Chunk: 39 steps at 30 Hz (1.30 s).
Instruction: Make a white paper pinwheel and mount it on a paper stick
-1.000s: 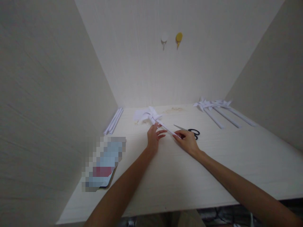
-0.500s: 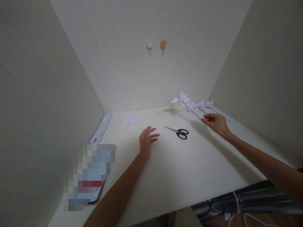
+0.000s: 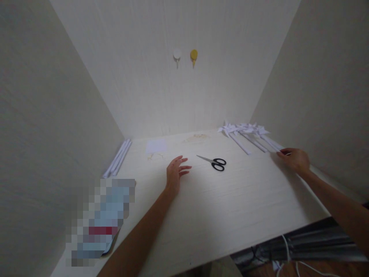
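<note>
The right hand (image 3: 294, 159) lies far out at the right edge of the desk (image 3: 219, 215), its fingers curled down over the near end of a white paper stick. That stick belongs to the outermost pinwheel (image 3: 261, 132) in a row of pinwheels lying side by side, heads toward the back wall and sticks fanning toward the person. Whether the fingers pinch the stick or only rest on it cannot be told from here; the tip is hidden under them. Lying parallel with heads together, the pinwheels read as a set kept apart from the working area in the middle.

The left hand (image 3: 175, 174) holds nothing. It rests near the middle of the desk with fingers loosely spread, palm down, touching or just above the surface, probably steadying the body while the other arm stretches out.

Scissors (image 3: 213, 161) lie just right of the left hand, blades closed and pointing left, handles toward the right, within easy reach of either hand. Farther back sits a small white paper square (image 3: 156, 146), with a few thin scraps just in front of it. Along the left wall lies a bundle of rolled sticks (image 3: 118, 158), out of the way. Two hooks (image 3: 185, 55), one white and one yellow, are stuck on the back wall, nothing hanging from them.
</note>
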Each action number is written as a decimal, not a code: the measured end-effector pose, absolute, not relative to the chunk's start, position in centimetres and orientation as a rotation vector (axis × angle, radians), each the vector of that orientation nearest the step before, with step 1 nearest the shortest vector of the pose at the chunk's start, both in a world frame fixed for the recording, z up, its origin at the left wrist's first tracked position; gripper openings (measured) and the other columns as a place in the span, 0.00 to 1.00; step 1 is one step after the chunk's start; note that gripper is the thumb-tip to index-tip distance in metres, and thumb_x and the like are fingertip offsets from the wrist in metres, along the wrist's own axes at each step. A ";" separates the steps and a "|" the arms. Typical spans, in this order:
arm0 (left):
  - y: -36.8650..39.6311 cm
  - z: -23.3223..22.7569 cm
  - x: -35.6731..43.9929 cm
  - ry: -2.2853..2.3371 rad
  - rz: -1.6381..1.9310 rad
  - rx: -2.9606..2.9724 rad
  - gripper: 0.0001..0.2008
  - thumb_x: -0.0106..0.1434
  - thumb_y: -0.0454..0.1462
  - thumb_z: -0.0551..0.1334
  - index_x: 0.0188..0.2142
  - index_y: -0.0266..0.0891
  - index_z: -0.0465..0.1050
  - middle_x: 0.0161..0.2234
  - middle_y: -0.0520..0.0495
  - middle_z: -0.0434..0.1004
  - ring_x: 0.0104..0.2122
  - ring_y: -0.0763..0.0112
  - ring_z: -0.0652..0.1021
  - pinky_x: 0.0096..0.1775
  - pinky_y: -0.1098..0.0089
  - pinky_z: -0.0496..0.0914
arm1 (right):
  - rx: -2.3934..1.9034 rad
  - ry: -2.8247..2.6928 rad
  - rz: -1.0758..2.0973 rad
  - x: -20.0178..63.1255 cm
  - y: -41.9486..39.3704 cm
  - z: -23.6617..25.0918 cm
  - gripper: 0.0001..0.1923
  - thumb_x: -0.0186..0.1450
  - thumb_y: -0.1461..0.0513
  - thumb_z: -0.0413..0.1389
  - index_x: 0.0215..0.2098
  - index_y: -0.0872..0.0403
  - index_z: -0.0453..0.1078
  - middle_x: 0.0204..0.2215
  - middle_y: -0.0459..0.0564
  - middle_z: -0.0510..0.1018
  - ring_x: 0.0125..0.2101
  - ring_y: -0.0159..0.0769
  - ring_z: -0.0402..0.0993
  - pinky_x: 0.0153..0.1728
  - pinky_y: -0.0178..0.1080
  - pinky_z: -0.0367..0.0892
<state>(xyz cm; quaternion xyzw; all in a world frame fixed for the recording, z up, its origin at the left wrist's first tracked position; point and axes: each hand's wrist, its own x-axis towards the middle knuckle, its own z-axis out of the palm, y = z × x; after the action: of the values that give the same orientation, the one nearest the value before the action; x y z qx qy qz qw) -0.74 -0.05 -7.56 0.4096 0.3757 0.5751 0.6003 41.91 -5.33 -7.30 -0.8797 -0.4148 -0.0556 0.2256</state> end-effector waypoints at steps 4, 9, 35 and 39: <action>-0.1 -7.5 -0.7 0.881 1.322 0.958 0.17 0.51 0.41 0.59 0.39 0.34 0.65 0.39 0.41 0.73 0.24 0.72 0.76 0.23 0.76 0.68 | -2.496 -1.092 -0.131 42.1 -5.1 -7.5 0.18 0.55 0.57 0.53 0.38 0.59 0.73 0.34 0.58 0.77 0.33 0.44 0.71 0.29 0.38 0.61; 0.0 -7.6 -0.8 0.896 1.319 0.969 0.16 0.52 0.39 0.59 0.40 0.34 0.65 0.39 0.41 0.73 0.24 0.73 0.76 0.22 0.76 0.67 | -2.547 -1.072 -0.093 42.1 -5.3 -7.6 0.20 0.55 0.57 0.53 0.41 0.59 0.73 0.36 0.59 0.77 0.34 0.44 0.71 0.28 0.38 0.60; 0.1 -7.6 -0.8 0.932 1.303 0.978 0.15 0.50 0.39 0.60 0.37 0.35 0.68 0.38 0.41 0.74 0.24 0.72 0.77 0.22 0.76 0.67 | -2.641 -1.109 -0.156 45.6 -4.3 -9.5 0.18 0.56 0.57 0.52 0.41 0.58 0.73 0.37 0.64 0.76 0.32 0.48 0.71 0.25 0.41 0.59; 0.1 -7.6 -0.7 0.925 1.297 0.985 0.15 0.50 0.39 0.60 0.37 0.35 0.68 0.39 0.41 0.74 0.25 0.72 0.77 0.23 0.76 0.67 | -2.588 -1.101 -0.251 45.9 -4.1 -9.8 0.15 0.54 0.59 0.53 0.36 0.58 0.76 0.33 0.65 0.76 0.28 0.47 0.71 0.23 0.41 0.58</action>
<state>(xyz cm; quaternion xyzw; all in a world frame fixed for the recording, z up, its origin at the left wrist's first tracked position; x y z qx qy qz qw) -0.73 0.08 -7.61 0.4238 0.3977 0.5578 0.5925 45.88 -4.13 -9.78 -0.9049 -0.3851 -0.0876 0.1583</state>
